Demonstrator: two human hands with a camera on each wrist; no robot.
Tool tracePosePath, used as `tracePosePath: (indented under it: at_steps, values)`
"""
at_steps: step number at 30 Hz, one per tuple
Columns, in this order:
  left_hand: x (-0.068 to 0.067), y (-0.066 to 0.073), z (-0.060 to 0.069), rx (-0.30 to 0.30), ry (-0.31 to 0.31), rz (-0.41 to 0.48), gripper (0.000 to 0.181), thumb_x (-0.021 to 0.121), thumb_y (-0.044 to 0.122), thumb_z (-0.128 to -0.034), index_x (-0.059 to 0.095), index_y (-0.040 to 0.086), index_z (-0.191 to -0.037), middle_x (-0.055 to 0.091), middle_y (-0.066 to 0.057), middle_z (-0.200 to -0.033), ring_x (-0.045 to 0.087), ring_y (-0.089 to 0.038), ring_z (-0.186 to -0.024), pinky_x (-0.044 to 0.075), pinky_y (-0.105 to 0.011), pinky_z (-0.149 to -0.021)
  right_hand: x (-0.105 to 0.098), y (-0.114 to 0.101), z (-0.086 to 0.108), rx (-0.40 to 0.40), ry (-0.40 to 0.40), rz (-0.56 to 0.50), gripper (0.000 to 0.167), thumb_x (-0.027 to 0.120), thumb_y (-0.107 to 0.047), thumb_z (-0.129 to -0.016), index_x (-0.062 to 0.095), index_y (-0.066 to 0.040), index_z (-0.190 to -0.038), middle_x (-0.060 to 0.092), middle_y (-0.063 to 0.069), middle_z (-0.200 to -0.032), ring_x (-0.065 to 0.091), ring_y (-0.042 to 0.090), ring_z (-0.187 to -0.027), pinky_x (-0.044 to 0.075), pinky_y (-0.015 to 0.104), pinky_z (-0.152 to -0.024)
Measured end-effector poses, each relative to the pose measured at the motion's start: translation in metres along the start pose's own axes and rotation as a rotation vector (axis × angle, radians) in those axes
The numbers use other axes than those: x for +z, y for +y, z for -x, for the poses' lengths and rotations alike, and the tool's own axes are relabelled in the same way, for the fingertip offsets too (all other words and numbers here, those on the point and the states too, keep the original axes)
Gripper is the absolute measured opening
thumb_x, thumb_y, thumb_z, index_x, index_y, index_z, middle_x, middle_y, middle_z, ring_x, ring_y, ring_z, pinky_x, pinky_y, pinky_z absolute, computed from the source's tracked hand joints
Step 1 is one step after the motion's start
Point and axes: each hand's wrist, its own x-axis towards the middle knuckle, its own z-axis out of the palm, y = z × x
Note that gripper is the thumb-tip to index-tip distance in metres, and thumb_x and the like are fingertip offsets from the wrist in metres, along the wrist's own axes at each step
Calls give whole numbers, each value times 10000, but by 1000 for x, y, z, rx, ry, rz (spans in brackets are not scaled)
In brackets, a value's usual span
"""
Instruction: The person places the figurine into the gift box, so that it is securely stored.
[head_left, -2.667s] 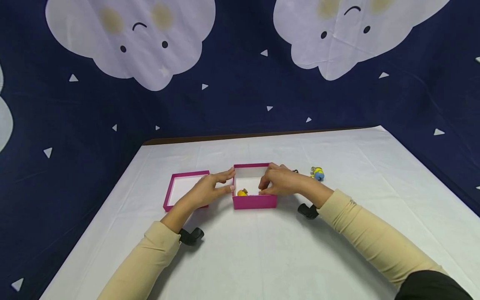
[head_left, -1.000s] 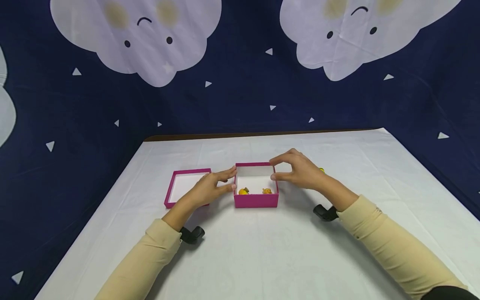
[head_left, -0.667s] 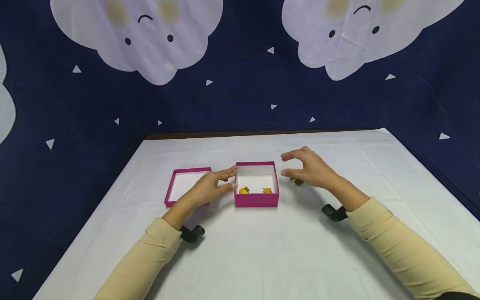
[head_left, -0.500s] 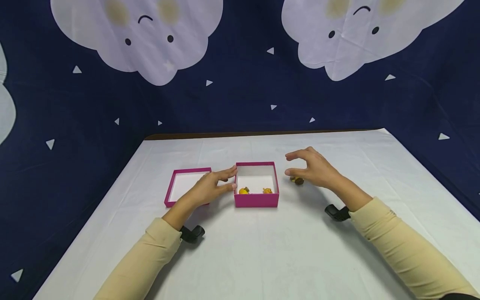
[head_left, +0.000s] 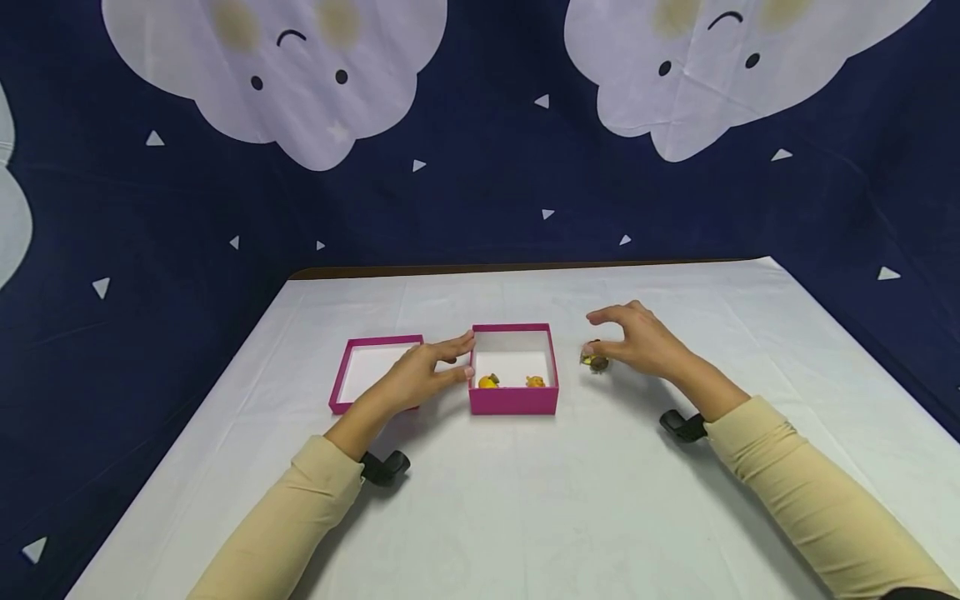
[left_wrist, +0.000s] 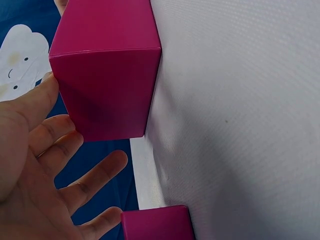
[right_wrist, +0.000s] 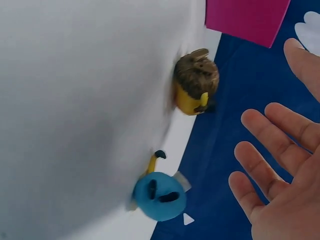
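My left hand touches the left wall of an open magenta box, its fingers loosely extended; the left wrist view shows thumb and fingertips against the box side. Inside the box lie a yellow toy figure and a small orange figure. My right hand hovers right of the box, fingers spread and holding nothing. Below its thumb is a yellow-and-brown toy figure. A Minion figure with a blue bottom lies near the hand in the right wrist view; the hand hides it from the head view.
The magenta-rimmed box lid lies with its white inside up, left of the box and partly behind the left hand. A white cloth covers the table. Behind it hangs a dark blue cloud-patterned curtain.
My right hand has come out of the box and moved right, over the yellow-and-brown figure. The orange figure now shows inside the box. My left hand stays at the box wall.
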Motion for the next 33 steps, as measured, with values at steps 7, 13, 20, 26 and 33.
tracePosePath:
  at_steps: [7, 13, 20, 26, 33]
  values:
    - [0, 0, 0, -6, 0, 5, 584, 621, 377, -893, 396, 307, -1428, 387, 85, -1490, 525, -217, -1269, 187, -566, -1156, 3, 8, 0, 14, -26, 30, 555, 738, -331, -806, 582, -73, -1273, 629, 115, -1217, 460, 317, -1096, 391, 470, -897]
    - [1, 0, 0, -6, -1, 12, 577, 622, 364, -897, 401, 303, -1426, 362, 103, -1502, 532, -210, -1259, 162, -574, -1159, 7, 14, 0, 21, -66, 50, 562, 736, -322, -806, 577, -69, -1282, 623, 132, -1239, 443, 303, -1114, 374, 509, -935]
    - [0, 0, 0, -1, 1, 11, 574, 619, 366, -899, 404, 294, -1426, 367, 102, -1500, 533, -209, -1258, 162, -569, -1161, 10, 17, 0, 8, -94, 89, 584, 757, -336, -784, 582, -81, -1279, 611, 138, -1262, 434, 323, -1143, 358, 533, -934]
    - [0, 1, 0, -1, 3, 15, 576, 619, 369, -898, 403, 294, -1427, 371, 98, -1499, 526, -213, -1265, 219, -565, -1144, 11, 18, 0, 2, -105, 118, 603, 767, -344, -769, 584, -78, -1278, 614, 153, -1257, 440, 329, -1136, 347, 534, -930]
    - [0, 1, 0, -12, -3, 16, 581, 618, 382, -896, 393, 315, -1428, 376, 103, -1497, 526, -211, -1261, 276, -557, -1120, 13, 20, 0, -12, -99, 131, 587, 772, -335, -765, 599, -70, -1259, 631, 156, -1234, 461, 318, -1097, 347, 507, -917]
